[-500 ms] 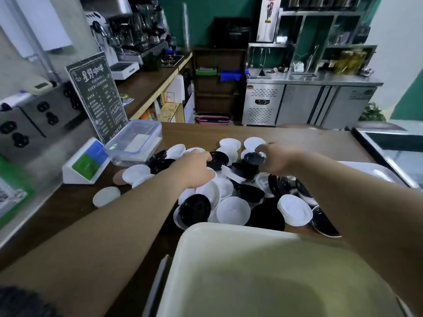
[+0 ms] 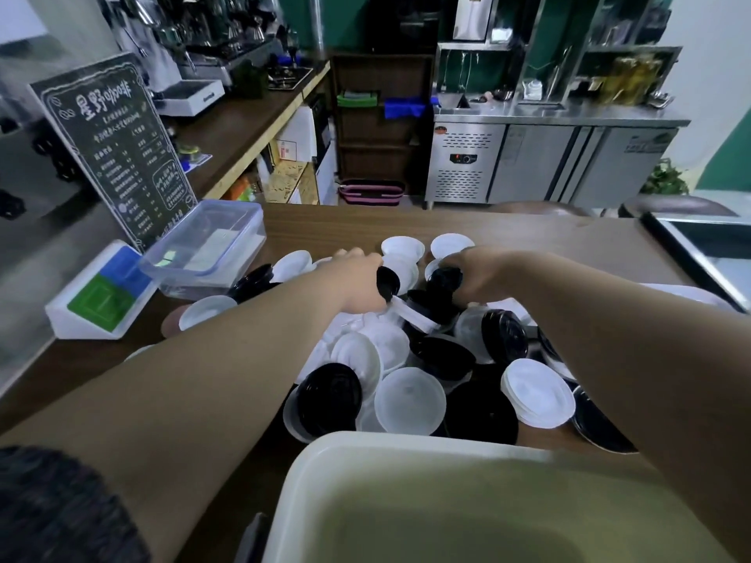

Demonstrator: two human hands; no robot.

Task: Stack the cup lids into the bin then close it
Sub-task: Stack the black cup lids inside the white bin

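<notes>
Presently, the wooden table (image 2: 528,233) carries every item. Nearest the camera stands the cream bin (image 2: 406,442), top open, its interior blurred. Just beyond its far rim lies a loose heap of black and white cup lids (image 2: 408,396), spread on the table. A clear plastic box (image 2: 203,245) sits left of the heap, in front of a menu board (image 2: 118,148). Both bare arms reach to the heap's far side. On the left hand (image 2: 357,278), the grip is curled on a single black lid (image 2: 388,283). On the right hand (image 2: 481,270), the grip is clamped over a short stack of black lids (image 2: 445,280).
</notes>
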